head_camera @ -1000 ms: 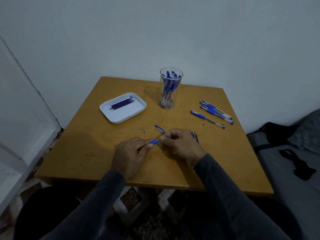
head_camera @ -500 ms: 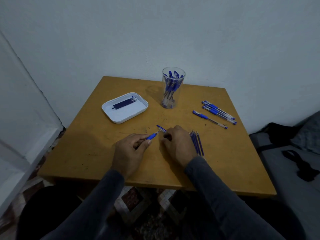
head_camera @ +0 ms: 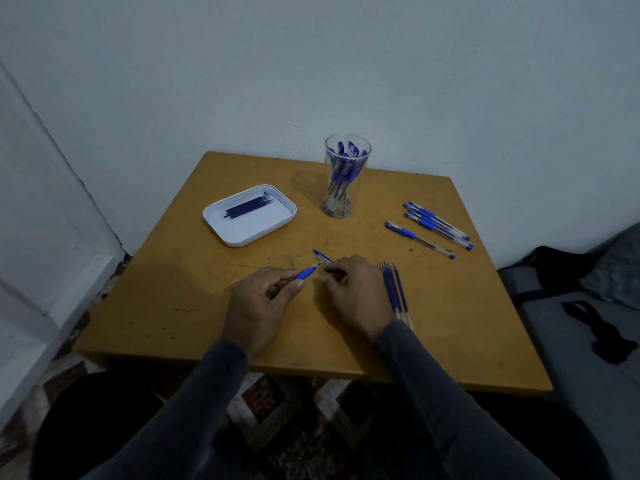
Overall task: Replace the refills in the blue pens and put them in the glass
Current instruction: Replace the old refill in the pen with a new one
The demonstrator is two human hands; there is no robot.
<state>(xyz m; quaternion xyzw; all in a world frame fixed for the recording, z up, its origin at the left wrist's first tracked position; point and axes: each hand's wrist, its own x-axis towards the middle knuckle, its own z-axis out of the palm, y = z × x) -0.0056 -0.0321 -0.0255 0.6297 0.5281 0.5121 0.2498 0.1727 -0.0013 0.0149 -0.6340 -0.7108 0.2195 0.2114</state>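
— Fingers first: what have they got?
— Left hand [head_camera: 258, 303] pinches a blue pen [head_camera: 304, 273], tip pointing up and right. Right hand [head_camera: 356, 292] lies curled on the table [head_camera: 166, 306], fingertips by the pen's tip (whether they hold anything, I cannot tell).
— Beyond them?
— Refills [head_camera: 394, 289] just right of that hand, a blue cap [head_camera: 320, 255] ahead. Farther: white tray [head_camera: 242, 237] with dark refills, loose pens [head_camera: 433, 225], and the glass [head_camera: 346, 174] of pens at the back.

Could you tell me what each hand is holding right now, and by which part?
The left hand grips a blue pen by its barrel. The right hand has curled fingers; what it holds cannot be told.
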